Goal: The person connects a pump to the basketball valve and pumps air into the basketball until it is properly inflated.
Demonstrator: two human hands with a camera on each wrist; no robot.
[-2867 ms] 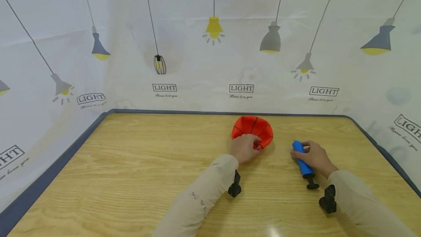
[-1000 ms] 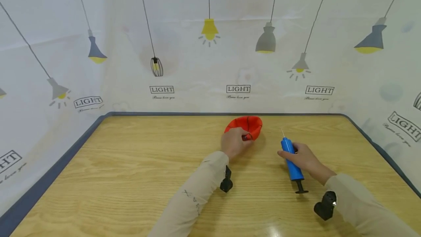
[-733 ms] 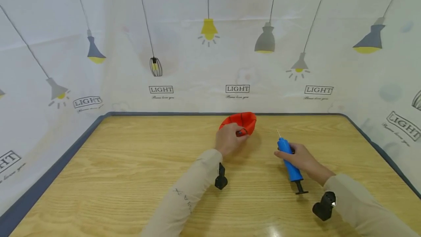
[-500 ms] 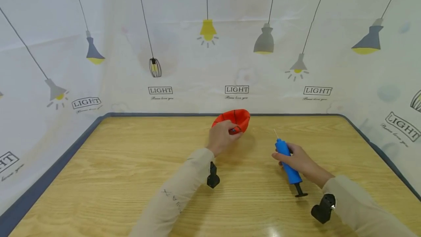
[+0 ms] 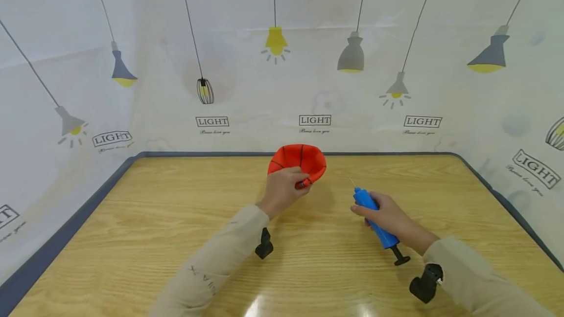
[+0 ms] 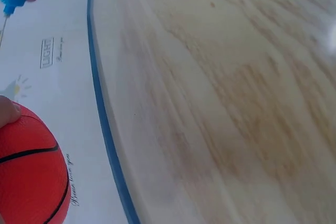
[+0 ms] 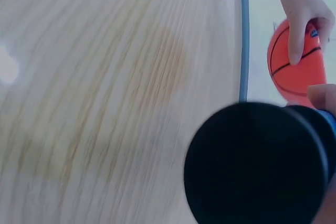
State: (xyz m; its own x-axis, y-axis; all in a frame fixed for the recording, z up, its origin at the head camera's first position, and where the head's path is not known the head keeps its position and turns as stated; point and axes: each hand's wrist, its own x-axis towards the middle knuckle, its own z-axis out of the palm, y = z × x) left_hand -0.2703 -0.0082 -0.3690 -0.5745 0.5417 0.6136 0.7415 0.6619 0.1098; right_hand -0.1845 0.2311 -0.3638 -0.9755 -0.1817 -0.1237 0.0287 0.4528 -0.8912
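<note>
My left hand point(image 5: 284, 190) grips a soft, caved-in red toy basketball point(image 5: 305, 158) with black lines. Its thumb and fingers pinch the near edge, and the hollow faces up. In the left wrist view the ball point(image 6: 34, 182) shows a rounded side under the thumb. My right hand point(image 5: 392, 216) is wrapped round the barrel of a blue hand pump point(image 5: 381, 233). The pump's thin needle point(image 5: 352, 181) points up and left, apart from the ball. Its black handle point(image 5: 401, 258) sticks out toward me and fills much of the right wrist view.
Both hands are above a wood-grain table point(image 5: 176, 209) with a dark blue-grey border point(image 5: 211, 153) at its back. A pale wall covering point(image 5: 246, 87) printed with lamps stands behind and at both sides. Black wrist cameras point(image 5: 264, 244) are strapped to both sleeves.
My left hand has carried the ball leftward, and it now looks raised off the table. The pump has shifted left and tilted, its needle leaning further toward the ball. Both grips stay the same.
</note>
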